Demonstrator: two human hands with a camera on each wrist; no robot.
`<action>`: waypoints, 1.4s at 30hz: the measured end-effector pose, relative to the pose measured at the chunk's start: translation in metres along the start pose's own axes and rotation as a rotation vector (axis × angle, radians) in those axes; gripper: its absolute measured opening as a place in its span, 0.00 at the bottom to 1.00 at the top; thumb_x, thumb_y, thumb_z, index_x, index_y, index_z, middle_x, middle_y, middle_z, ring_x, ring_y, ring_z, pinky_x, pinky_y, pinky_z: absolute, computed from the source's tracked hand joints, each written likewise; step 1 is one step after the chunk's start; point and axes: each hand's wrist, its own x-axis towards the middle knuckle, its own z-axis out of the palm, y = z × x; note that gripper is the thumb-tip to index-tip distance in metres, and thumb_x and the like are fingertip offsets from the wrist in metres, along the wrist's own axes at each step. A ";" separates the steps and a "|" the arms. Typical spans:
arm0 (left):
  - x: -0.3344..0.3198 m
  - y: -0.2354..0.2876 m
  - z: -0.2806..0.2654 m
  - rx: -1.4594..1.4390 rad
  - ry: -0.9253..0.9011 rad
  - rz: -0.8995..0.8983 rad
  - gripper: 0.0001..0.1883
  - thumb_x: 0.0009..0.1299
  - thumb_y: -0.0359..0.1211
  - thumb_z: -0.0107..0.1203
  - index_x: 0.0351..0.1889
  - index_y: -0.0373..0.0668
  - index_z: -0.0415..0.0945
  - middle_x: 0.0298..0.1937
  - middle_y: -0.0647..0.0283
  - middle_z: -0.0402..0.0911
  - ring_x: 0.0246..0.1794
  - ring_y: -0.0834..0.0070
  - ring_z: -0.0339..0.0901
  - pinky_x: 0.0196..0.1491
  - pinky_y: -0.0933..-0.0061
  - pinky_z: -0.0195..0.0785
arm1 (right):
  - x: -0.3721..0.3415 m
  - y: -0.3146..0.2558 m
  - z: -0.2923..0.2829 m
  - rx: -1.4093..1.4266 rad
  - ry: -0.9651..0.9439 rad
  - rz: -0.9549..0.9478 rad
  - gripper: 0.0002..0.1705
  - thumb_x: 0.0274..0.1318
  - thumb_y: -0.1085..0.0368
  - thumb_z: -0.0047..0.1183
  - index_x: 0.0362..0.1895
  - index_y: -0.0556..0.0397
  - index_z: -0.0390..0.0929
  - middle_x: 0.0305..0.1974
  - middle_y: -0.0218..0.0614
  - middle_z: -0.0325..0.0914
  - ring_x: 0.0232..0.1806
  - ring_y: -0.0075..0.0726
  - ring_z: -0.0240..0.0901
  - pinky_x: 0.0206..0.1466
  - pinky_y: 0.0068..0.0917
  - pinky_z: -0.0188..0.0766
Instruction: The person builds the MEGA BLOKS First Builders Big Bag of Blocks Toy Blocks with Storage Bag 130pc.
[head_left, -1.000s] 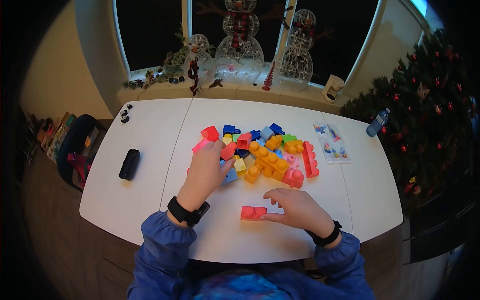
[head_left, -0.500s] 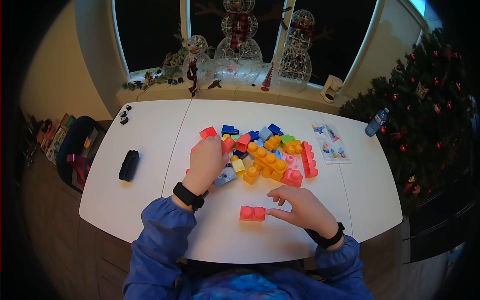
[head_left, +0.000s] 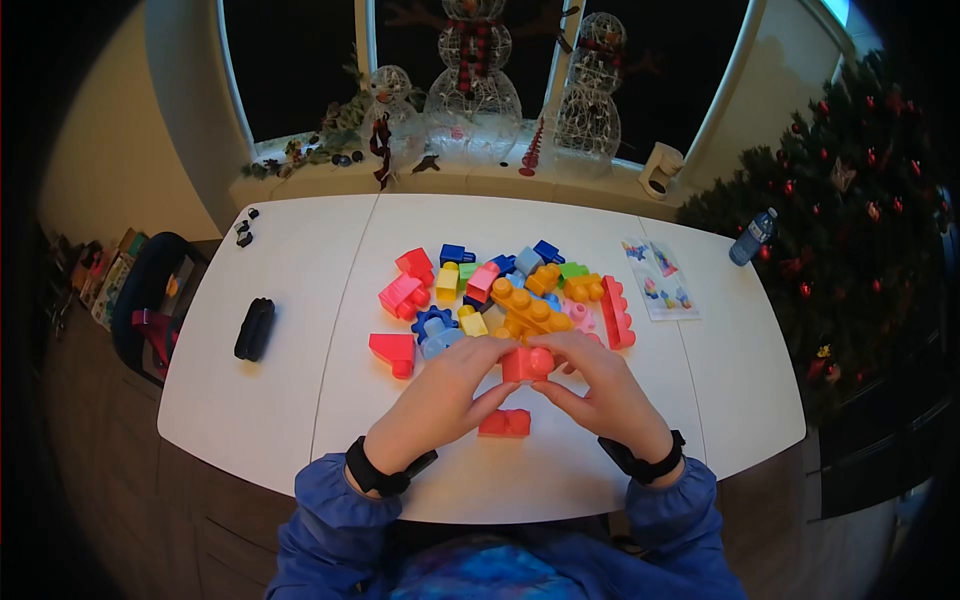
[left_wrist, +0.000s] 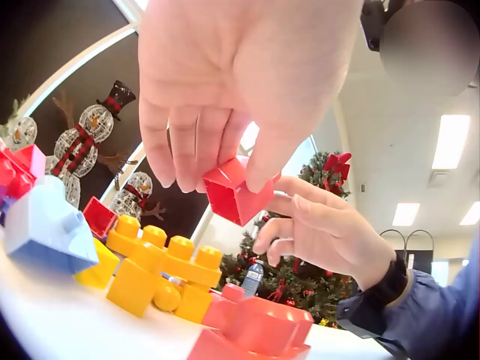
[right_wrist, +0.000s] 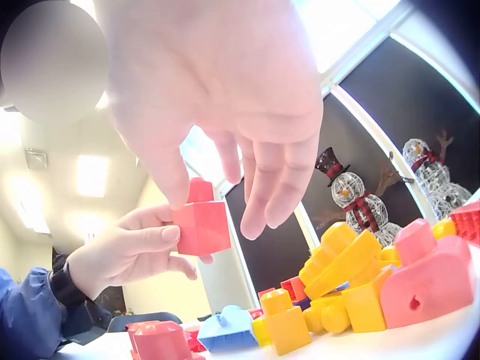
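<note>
Left hand (head_left: 440, 395) now near right hand (head_left: 612, 400), pinched red block (head_left: 522, 366) partly hidden.

Head view: wearer's blue sleeves, left (head_left: 330, 510) at 7 o'clock, right (head_left: 685, 515) at 5, gathered into ruffled cuffs. Black band (head_left: 372, 472) on left wrist, dark module toward 3 o'clock; matching band (head_left: 662, 465) on right, module toward 9. Shirt front (head_left: 480, 572), 6 o'clock: mottled blue-turquoise, possibly some purple; dim there.

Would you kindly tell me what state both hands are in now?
Left hand: closed, pinching a red block.
Right hand: closed, pinching the same block.
</note>
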 end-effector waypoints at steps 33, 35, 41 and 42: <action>-0.015 -0.009 -0.005 0.029 -0.215 -0.214 0.24 0.65 0.37 0.73 0.56 0.39 0.81 0.44 0.57 0.84 0.36 0.63 0.83 0.41 0.66 0.77 | -0.028 0.015 0.010 -0.198 -0.350 0.201 0.26 0.56 0.60 0.71 0.56 0.53 0.79 0.50 0.43 0.82 0.44 0.44 0.84 0.48 0.36 0.80; 0.001 -0.015 -0.014 0.039 -0.138 -0.274 0.25 0.65 0.38 0.73 0.57 0.38 0.80 0.44 0.57 0.84 0.35 0.67 0.82 0.40 0.68 0.76 | -0.027 0.014 0.004 -0.177 -0.318 0.214 0.26 0.56 0.59 0.71 0.57 0.53 0.79 0.51 0.43 0.82 0.45 0.44 0.84 0.48 0.36 0.80; 0.050 -0.083 -0.002 0.229 0.172 -0.269 0.24 0.65 0.38 0.72 0.54 0.35 0.79 0.44 0.53 0.85 0.33 0.62 0.83 0.40 0.63 0.77 | -0.027 0.012 0.001 -0.150 -0.205 0.154 0.28 0.58 0.57 0.69 0.59 0.54 0.77 0.53 0.43 0.81 0.45 0.45 0.84 0.48 0.37 0.81; 0.054 -0.098 0.006 0.290 0.209 -0.198 0.24 0.65 0.39 0.72 0.53 0.34 0.79 0.43 0.52 0.86 0.34 0.58 0.84 0.40 0.61 0.77 | -0.027 0.012 0.001 -0.148 -0.207 0.149 0.28 0.58 0.57 0.69 0.59 0.54 0.77 0.53 0.43 0.81 0.45 0.45 0.84 0.48 0.37 0.81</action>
